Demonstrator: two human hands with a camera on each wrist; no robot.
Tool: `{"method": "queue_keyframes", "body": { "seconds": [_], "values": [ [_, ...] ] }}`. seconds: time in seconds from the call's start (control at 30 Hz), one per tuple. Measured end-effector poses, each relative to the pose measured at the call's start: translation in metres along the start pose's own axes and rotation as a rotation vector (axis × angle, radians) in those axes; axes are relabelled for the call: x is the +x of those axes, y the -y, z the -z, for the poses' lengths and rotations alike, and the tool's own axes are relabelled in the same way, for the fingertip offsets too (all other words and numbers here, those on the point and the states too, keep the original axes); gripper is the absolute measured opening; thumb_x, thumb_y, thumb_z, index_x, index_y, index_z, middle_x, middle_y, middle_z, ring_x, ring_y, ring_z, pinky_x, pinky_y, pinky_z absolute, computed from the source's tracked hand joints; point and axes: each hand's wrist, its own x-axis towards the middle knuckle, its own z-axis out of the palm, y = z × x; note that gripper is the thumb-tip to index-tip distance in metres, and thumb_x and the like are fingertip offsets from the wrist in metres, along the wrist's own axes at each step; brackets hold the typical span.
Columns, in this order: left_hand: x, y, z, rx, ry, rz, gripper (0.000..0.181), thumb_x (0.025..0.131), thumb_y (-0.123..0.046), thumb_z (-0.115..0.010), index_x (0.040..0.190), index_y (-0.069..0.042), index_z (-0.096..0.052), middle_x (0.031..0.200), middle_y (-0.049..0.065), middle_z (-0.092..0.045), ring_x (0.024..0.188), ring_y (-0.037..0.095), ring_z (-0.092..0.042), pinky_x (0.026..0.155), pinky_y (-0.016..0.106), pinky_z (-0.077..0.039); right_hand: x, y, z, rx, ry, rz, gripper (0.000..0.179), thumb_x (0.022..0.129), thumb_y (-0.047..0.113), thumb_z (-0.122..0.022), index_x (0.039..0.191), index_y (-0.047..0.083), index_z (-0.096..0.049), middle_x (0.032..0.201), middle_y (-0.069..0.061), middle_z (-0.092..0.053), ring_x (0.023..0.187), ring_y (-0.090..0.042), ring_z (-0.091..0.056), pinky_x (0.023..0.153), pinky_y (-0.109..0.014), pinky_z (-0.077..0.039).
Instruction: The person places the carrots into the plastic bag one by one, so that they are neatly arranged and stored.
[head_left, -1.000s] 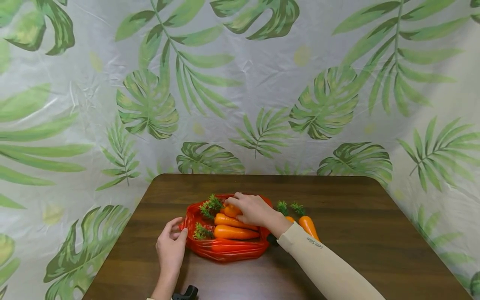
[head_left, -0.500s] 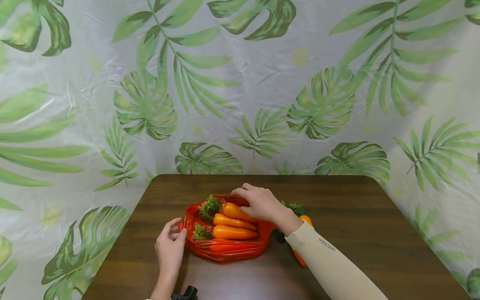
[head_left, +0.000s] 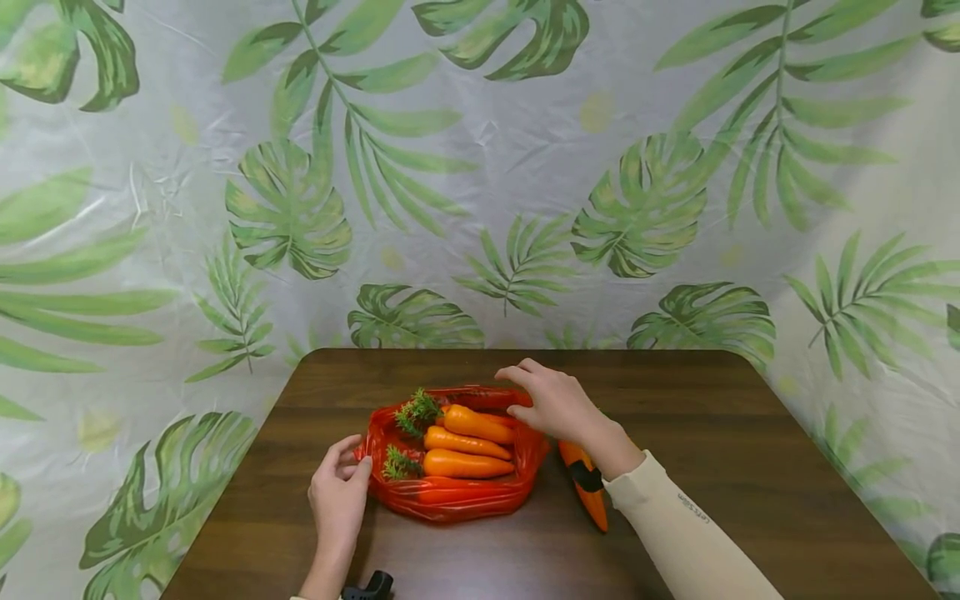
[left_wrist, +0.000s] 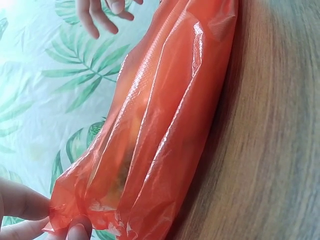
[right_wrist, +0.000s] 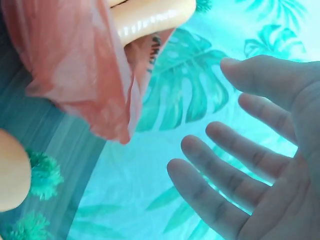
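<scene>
A red plastic bag [head_left: 450, 512] lies on its side with its mouth spread. Several orange carrots with green tops, among them a front carrot [head_left: 468, 463] and a back one [head_left: 480, 424], rest in it. At its left edge my left hand [head_left: 337, 497] pinches the plastic between thumb and fingers, plainest in the left wrist view, where the bag [left_wrist: 165, 125] fills the middle. Above the bag's right end hovers my right hand [head_left: 561, 406], fingers spread and nothing held, as the right wrist view of that hand [right_wrist: 270, 175] confirms.
Right of the bag, partly behind my right wrist, at least one more carrot [head_left: 594, 507] lies on the dark wooden table [head_left: 720, 467]. A second green top [right_wrist: 27, 227] shows in the right wrist view. Behind the table hangs a leaf-print cloth [head_left: 525, 192].
My right hand has let go of a carrot inside the bag and drawn back up to the right. The left hand keeps its hold on the bag's edge.
</scene>
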Motion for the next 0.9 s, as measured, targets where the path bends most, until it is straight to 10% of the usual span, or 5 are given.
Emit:
{"method": "queue_keyframes", "body": {
  "seconds": [0.9],
  "values": [
    [0.0, 0.0, 0.0, -0.009, 0.009, 0.001, 0.032, 0.09, -0.008, -0.073, 0.122, -0.014, -0.071, 0.1, 0.007, -0.068, 0.079, 0.018, -0.066, 0.058, 0.025, -0.05, -0.074, -0.051, 0.001, 0.036, -0.062, -0.221, 0.052, 0.085, 0.029, -0.082, 0.133, 0.028, -0.062, 0.111, 0.004, -0.06, 0.077, -0.015, -0.054, 0.058, -0.034, -0.046]
  ]
}}
